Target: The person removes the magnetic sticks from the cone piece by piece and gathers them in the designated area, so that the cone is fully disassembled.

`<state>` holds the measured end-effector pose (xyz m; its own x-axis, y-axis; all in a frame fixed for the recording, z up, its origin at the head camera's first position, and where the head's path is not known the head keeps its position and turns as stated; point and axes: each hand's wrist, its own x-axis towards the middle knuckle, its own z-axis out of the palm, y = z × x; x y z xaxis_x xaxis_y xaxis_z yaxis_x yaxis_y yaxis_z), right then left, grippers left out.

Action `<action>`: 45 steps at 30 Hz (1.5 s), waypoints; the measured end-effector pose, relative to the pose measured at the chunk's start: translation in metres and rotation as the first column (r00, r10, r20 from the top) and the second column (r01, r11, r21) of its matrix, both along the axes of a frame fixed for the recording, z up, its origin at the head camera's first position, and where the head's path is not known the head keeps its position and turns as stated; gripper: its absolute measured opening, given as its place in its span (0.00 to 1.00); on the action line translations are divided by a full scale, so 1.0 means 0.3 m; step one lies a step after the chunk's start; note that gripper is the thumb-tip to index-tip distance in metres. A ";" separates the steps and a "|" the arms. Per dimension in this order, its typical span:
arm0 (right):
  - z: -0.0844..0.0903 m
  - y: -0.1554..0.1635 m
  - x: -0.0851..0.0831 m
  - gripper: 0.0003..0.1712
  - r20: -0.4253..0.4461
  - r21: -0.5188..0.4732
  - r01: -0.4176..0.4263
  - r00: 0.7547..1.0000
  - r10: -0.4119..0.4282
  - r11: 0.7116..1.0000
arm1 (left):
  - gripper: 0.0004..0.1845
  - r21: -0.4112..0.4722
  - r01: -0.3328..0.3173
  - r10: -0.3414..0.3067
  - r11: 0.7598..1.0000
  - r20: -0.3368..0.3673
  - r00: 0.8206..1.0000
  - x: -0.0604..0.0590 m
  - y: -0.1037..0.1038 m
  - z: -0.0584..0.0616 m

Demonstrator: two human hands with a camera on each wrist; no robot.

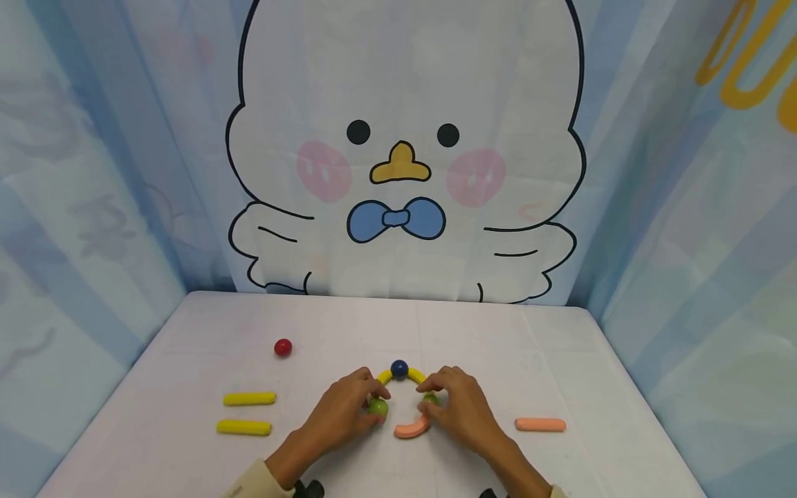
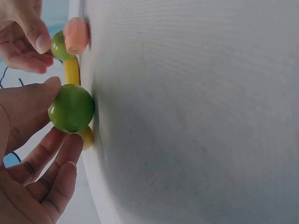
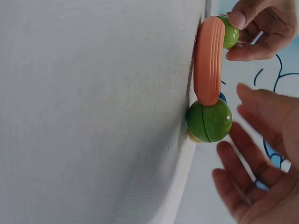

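A partial ring lies on the white table. A blue ball (image 1: 400, 369) forms its far end, with a curved yellow piece (image 1: 385, 377) and another curved yellow piece (image 1: 416, 375) on either side. My left hand (image 1: 342, 408) pinches the left green ball (image 2: 71, 108) between thumb and fingers. Around the right green ball (image 3: 209, 120), my right hand (image 1: 463, 408) has its fingers loosely spread, and the right wrist view shows a gap between thumb and ball. A curved orange piece (image 1: 411, 430) joins that ball; its other end stands apart from the left green ball.
A red ball (image 1: 283, 348) lies at the back left. Two yellow sticks, an upper yellow stick (image 1: 249, 399) and a lower yellow stick (image 1: 243, 427), lie left of my hands. To the right is an orange stick (image 1: 539, 425). A printed curtain (image 1: 398, 270) hangs behind the table.
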<state>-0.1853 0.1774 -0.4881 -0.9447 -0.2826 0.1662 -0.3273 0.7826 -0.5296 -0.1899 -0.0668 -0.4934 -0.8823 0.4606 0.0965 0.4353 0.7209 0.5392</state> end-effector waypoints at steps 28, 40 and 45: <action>-0.003 0.002 -0.019 0.19 0.029 0.081 0.166 0.985 -0.169 0.983 | 0.12 -0.038 -0.066 0.066 0.997 -0.007 0.998 -0.007 -0.035 0.002; -0.002 0.018 -0.032 0.22 -0.012 0.109 0.150 0.989 -0.149 0.983 | 0.12 -0.039 -0.082 0.081 0.996 -0.028 0.996 -0.016 -0.064 0.007; -0.002 0.028 -0.035 0.23 -0.023 0.098 0.121 0.993 -0.120 0.988 | 0.12 -0.055 -0.110 0.108 0.992 -0.047 0.993 -0.020 -0.068 0.009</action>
<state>-0.1956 0.1857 -0.4887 -0.9702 -0.1828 0.1593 -0.2357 0.8653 -0.4424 -0.1959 -0.0872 -0.4907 -0.9230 0.3679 0.1129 0.3751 0.7944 0.4778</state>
